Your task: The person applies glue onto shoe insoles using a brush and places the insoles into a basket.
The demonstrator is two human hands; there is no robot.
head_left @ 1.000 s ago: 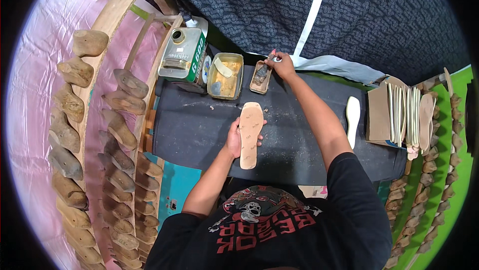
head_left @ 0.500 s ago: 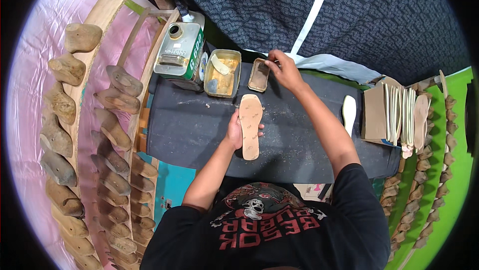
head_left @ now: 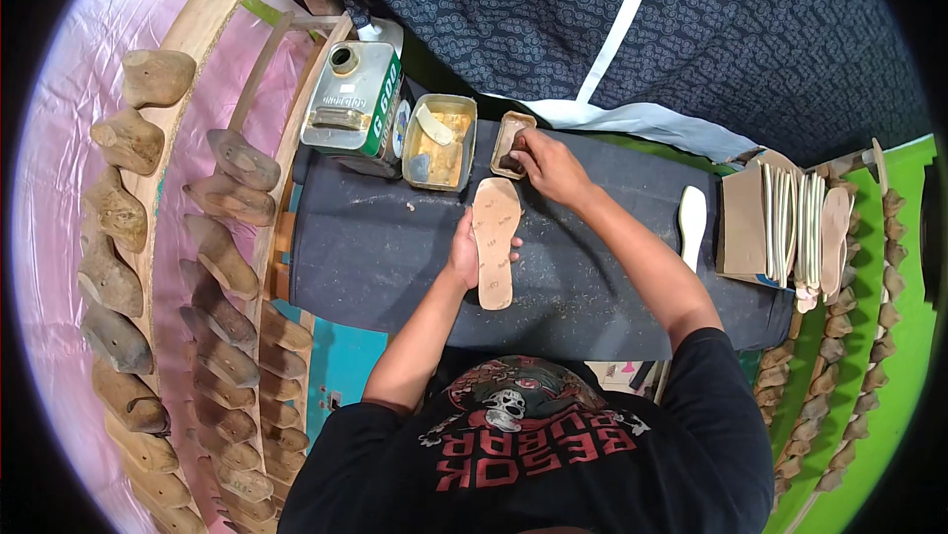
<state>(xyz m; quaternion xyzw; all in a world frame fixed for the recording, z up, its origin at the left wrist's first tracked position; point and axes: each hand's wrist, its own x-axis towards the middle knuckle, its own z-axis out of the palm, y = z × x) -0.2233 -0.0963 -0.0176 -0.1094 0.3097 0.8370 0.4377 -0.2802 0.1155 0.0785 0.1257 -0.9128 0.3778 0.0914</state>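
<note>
A tan shoe insole with small dark marks on its face is held upright by my left hand. That hand wraps it from behind, with fingertips showing at its right edge. Just beyond the insole, my right hand reaches into a small shallow box. Its fingers are drawn together at the box's near end; whatever lies between them is hidden.
Left of the small box stand a yellow-stained tub with a pale flat piece inside and a metal can. At right are a white sole and a cardboard box of insoles. Shoe lasts line racks on both sides.
My right hand has moved from the small box's far right edge down to its near end, fingers inside. The insole in my left hand has shifted slightly away from me.
</note>
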